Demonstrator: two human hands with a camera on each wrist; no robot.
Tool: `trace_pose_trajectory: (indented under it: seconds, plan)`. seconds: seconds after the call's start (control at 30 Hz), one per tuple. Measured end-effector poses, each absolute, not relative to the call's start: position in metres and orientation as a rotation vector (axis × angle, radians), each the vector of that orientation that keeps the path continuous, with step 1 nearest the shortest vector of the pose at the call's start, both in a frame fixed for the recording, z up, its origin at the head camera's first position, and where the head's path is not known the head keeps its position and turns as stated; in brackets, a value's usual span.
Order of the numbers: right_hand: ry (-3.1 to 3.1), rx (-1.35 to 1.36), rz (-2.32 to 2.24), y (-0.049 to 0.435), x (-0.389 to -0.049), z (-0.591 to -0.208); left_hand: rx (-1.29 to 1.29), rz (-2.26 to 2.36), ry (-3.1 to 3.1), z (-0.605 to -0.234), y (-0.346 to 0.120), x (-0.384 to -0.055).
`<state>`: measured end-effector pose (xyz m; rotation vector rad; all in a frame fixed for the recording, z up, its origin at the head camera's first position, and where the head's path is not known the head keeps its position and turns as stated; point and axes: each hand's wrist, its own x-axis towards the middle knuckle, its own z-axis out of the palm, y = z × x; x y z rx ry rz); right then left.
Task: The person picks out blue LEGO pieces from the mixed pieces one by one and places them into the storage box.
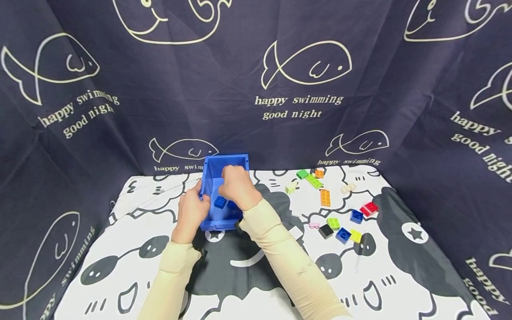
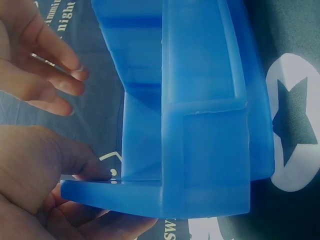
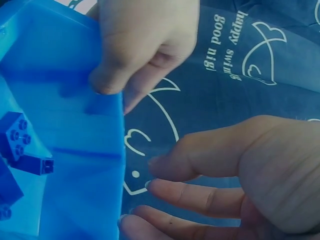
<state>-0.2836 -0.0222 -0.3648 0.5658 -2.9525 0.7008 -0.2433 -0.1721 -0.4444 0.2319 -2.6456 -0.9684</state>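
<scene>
My left hand (image 1: pixel 191 209) grips the left wall of a blue plastic bin (image 1: pixel 224 224), its thumb inside the rim and its fingers outside. Over the bin hovers my right hand (image 1: pixel 240 186); in the right wrist view its fingers are loosely bent, with nothing seen between thumb and fingertips. A blue toy brick (image 1: pixel 220 202) with studs lies on the bin floor. Another blue brick (image 3: pixel 32 163) and part of one more are beside it in the right wrist view. From the head, my right hand and wrist hide part of the bin's inside.
Loose bricks lie to the right on the panda-print cloth (image 1: pixel 256 306): an orange brick (image 1: pixel 325 198), a red brick (image 1: pixel 369 209), a black brick (image 1: pixel 326 231), a blue brick (image 1: pixel 343 235) and several others. A dark fish-print curtain (image 1: pixel 240 124) hangs close behind the bin.
</scene>
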Motion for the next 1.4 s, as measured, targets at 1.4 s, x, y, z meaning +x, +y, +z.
trace_pose_trajectory:
  seconds: [1.4]
  plan:
    - [-2.83,0.433,0.768,0.06,-0.26,-0.356,0.255,-0.993,-2.677,-0.444,-0.172,-0.243]
